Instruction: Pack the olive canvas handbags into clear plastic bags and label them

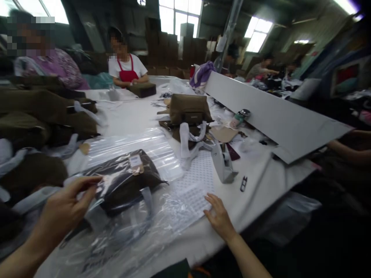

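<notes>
A dark brown bag (124, 193) lies inside a clear plastic bag (136, 239) on the white table, with a white tag (135, 162) on top. My left hand (71, 200) pinches the plastic at the bag's left side, thumb and fingers together. At the table's front edge, my right hand (219, 216) has its fingers apart, beside sheets of small printed labels (191, 199); whether the fingertips touch them I cannot tell. Flat clear plastic bags (165, 154) lie behind the brown bag.
Brown bags (31, 170) are piled at the left. A tape dispenser (224, 164), small snippers (244, 183) and a jar (239, 119) are on the right. Behind them stands an olive bag (189, 108) near a long white board (272, 112). Several people work farther back.
</notes>
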Demonstrator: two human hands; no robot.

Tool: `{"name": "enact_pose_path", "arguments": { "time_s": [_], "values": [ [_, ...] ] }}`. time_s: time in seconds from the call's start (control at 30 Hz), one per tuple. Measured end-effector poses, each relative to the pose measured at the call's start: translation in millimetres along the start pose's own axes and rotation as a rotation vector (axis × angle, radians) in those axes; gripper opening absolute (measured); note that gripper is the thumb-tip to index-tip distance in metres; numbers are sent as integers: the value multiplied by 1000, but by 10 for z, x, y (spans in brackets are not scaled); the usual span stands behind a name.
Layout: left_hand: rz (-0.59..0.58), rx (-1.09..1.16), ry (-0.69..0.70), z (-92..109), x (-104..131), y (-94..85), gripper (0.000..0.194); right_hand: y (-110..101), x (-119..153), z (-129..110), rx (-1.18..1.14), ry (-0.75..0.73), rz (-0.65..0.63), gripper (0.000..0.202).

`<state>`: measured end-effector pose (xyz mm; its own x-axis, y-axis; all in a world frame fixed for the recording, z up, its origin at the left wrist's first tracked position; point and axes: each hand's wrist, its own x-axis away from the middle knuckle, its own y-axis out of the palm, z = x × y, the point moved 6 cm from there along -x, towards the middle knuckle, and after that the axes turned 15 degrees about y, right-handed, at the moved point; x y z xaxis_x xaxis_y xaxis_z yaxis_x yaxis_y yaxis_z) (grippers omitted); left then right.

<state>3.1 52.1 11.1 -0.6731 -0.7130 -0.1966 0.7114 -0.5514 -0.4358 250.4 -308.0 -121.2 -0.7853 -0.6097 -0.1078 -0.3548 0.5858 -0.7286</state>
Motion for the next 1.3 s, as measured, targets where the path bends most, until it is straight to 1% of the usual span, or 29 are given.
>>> {"name": "enact_pose_path", "arguments": {
  "time_s": [0.03,0.07,0.13,0.17,0.2,0.23,0.27,0.33,0.43,0.5,0.57,0.63,0.7,0.73,0.77,0.83,0.9,0.93,1.03,1.1,1.17,1.23,1.3],
  "values": [
    [-114,-58,65,157,-55,311,29,31,30,-21,62,-36,-25,43],
    [-256,-118,135,306,-86,661,26,70,52,-33,124,-63,-57,45],
    [-578,-86,226,511,-54,1413,24,151,78,-35,227,-84,-129,43],
    [-673,-88,264,557,-30,1733,24,177,83,-27,260,-82,-157,40],
    [-744,-92,290,560,-12,2017,26,190,83,-17,281,-75,-174,38],
    [-792,-108,300,521,-6,2259,28,191,79,-7,292,-69,-183,37],
    [-819,-127,298,452,-17,2461,30,183,74,1,297,-69,-185,37],
    [-842,-174,255,269,-79,2772,36,154,64,16,300,-79,-180,37],
    [-842,-246,142,32,-213,3093,45,118,59,37,299,-96,-179,38],
    [-865,-264,62,-54,-262,3274,53,111,60,55,296,-100,-195,38],
    [-909,-249,3,-87,-267,3438,55,111,56,78,288,-95,-214,38],
    [-946,-223,-26,-87,-249,3562,43,107,44,99,272,-95,-225,36],
    [-960,-191,-44,-77,-231,3636,28,95,22,113,239,-102,-221,34],
    [-959,-172,-58,-73,-223,3654,25,82,4,117,212,-106,-210,32],
    [-954,-147,-79,-71,-215,3663,26,63,-21,119,176,-106,-190,30],
    [-946,-73,-147,-71,-189,3668,39,2,-101,132,81,-72,-118,25],
    [-951,36,-229,-61,-148,3675,56,-79,-217,165,-25,15,-13,20],
    [-957,98,-263,-46,-126,3684,61,-116,-281,185,-68,68,38,18],
    [-970,262,-316,24,-78,3719,64,-178,-461,213,-114,185,130,15],
    [-967,330,-323,69,-55,3736,63,-175,-553,199,-83,215,132,14],
    [-952,363,-321,99,-39,3738,63,-156,-608,175,-42,225,108,13],
    [-930,370,-316,112,-31,3722,64,-139,-624,142,-15,214,80,12],
    [-901,346,-316,111,-37,3694,60,-131,-617,104,8,198,58,10]
  ]
}}
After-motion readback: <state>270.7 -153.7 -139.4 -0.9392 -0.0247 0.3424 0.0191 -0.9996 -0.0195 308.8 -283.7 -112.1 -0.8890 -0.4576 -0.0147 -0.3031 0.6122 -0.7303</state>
